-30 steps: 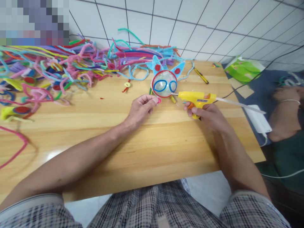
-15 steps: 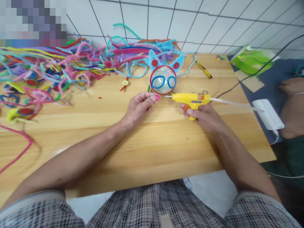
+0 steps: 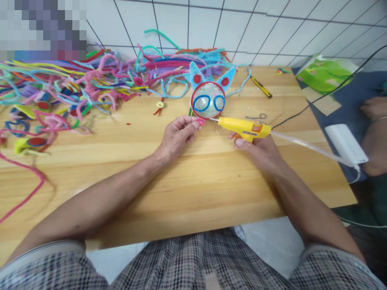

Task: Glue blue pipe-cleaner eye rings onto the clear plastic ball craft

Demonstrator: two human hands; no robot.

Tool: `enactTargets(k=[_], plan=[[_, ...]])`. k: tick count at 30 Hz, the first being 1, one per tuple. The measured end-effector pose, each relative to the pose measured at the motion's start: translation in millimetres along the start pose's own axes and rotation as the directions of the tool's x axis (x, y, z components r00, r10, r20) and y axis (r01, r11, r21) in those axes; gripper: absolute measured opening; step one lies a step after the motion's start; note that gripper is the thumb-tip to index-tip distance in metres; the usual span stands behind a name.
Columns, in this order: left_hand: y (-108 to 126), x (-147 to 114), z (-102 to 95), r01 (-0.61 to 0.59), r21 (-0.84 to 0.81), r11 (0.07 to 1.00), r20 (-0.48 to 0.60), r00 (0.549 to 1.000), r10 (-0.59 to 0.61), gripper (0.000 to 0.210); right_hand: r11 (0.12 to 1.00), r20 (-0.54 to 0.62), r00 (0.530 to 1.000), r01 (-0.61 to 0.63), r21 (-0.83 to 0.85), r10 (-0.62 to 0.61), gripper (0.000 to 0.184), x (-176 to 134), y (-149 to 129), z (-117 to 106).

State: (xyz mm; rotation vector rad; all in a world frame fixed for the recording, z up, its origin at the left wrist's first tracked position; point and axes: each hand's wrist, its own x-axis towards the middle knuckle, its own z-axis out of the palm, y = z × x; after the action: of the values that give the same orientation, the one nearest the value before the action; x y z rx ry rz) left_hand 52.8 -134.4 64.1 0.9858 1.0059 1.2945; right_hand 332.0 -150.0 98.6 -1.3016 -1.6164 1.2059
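Note:
My left hand [image 3: 181, 131] is closed, pinching a small pink piece [image 3: 200, 121] between thumb and fingertips; it looks like a curled bit of pipe cleaner. My right hand [image 3: 256, 149] grips a yellow hot glue gun [image 3: 242, 125], fingers by its orange trigger. The metal nozzle points left, close to the pink piece; whether they touch I cannot tell. A clear stick of glue [image 3: 311, 146] sticks out of the gun's back. Just beyond both hands stands a clear ball [image 3: 208, 105] with a red rim, blue eye rings and light-blue ears with red centres.
Many coloured pipe cleaners [image 3: 99, 80] cover the table's back left. Scissors [image 3: 260, 117] lie behind the glue gun, and a yellow cutter knife [image 3: 261, 86] farther back. A black cable [image 3: 320, 92], a white power box [image 3: 346, 143] and a green bag [image 3: 326, 74] are at right. Another person's arm [image 3: 375, 137] shows there.
My right hand has tilted the glue gun, its back end dropping and shifting right, and its nozzle has come nearer the pink piece. My left hand has hardly moved.

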Motion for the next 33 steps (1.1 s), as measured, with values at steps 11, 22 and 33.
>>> enactTargets(k=[11,22,33], plan=[[-3.8,-20.6,8.1,-0.204,0.164,0.965,0.129,0.974,0.184,0.046,0.997,-0.029,0.999,0.027,-0.069,-0.029,0.022,-4.7,-1.2,1.6],[-16.0,-22.4,-15.5,-0.504,0.729,0.463,0.314,0.848,0.428,0.019,0.991,-0.032,0.997,0.067,-0.116,-0.072,0.021,-6.2,0.2,-2.1],[-6.8,-22.3,-21.6,-0.367,0.870,0.330,0.296,0.923,0.247,0.027,0.990,-0.010,0.999,0.042,-0.131,-0.044,0.033,-5.1,0.8,-7.7]])
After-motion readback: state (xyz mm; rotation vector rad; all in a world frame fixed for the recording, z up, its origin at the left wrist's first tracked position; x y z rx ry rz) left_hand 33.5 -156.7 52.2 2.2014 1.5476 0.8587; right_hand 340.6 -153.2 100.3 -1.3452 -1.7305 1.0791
